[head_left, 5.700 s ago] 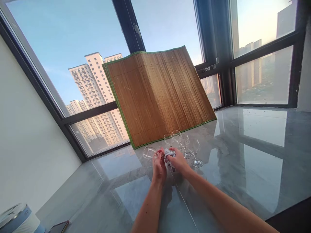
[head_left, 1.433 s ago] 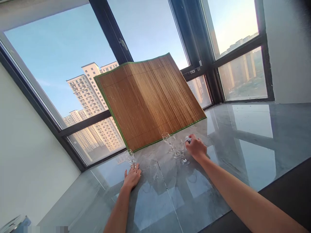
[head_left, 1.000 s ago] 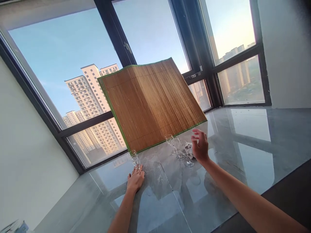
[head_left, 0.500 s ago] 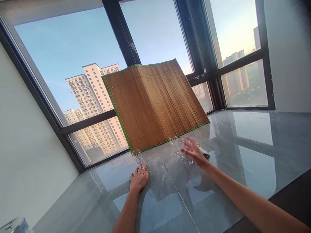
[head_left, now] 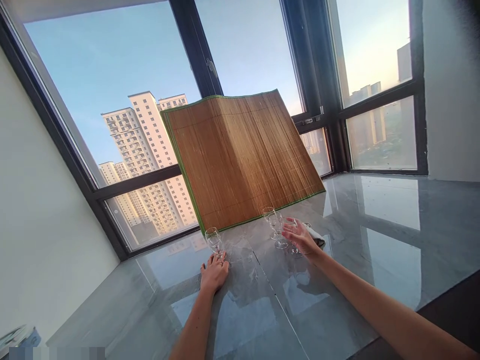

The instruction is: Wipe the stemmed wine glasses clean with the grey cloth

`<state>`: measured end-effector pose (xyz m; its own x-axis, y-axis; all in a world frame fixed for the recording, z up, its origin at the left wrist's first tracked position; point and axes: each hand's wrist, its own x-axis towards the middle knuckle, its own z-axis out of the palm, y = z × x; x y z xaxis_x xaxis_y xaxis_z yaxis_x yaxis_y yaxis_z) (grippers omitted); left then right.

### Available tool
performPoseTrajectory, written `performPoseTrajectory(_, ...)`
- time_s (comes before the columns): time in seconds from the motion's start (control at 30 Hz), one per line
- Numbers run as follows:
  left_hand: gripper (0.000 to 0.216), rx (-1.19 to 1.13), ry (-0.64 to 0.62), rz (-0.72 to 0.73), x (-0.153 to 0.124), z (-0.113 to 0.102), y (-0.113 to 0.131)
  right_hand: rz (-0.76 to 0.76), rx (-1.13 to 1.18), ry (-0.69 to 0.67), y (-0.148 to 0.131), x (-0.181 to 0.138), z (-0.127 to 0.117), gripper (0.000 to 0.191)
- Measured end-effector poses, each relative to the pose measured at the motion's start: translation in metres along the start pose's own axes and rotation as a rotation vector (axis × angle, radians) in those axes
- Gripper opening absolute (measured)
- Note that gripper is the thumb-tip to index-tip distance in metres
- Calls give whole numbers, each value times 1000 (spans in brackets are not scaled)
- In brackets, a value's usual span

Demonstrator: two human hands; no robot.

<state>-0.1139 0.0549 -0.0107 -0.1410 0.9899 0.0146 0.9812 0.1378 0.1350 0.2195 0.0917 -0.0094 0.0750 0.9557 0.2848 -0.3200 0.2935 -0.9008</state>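
My left hand lies flat on the grey marble counter, its fingers resting on the foot of one upright wine glass. My right hand is open, fingers spread, right beside a small group of clear wine glasses standing near the counter's middle; it touches or nearly touches the nearest one. A grey cloth lies on the counter just behind that hand.
A brown bamboo mat with a green edge leans against the window behind the glasses. Black window frames run along the back. A white wall bounds the left side. Blurred objects sit at the bottom left corner.
My right hand let go of the cloth, which now lies on the counter, and moved left, open, to the group of glasses. My left hand stayed at the single glass's foot.
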Motion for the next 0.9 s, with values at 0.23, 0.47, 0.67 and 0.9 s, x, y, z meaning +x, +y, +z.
performPoseTrajectory(0.23, 60, -15, -37, 23, 1, -1, -2, 22, -95, 32, 0, -8, 3, 56)
performPoseTrajectory(0.47, 58, -16, -34, 17, 2, 0, -3, -214, -676, 414, -4, -41, 30, 45)
performPoseTrajectory(0.67, 58, -28, -22, 44, 1, 1, -4, -141, -566, 136, 0, -83, 102, 50)
performPoseTrajectory(0.9, 57, -34, 9, 81, -1, 2, -8, -68, -471, -74, 20, -89, 168, 47)
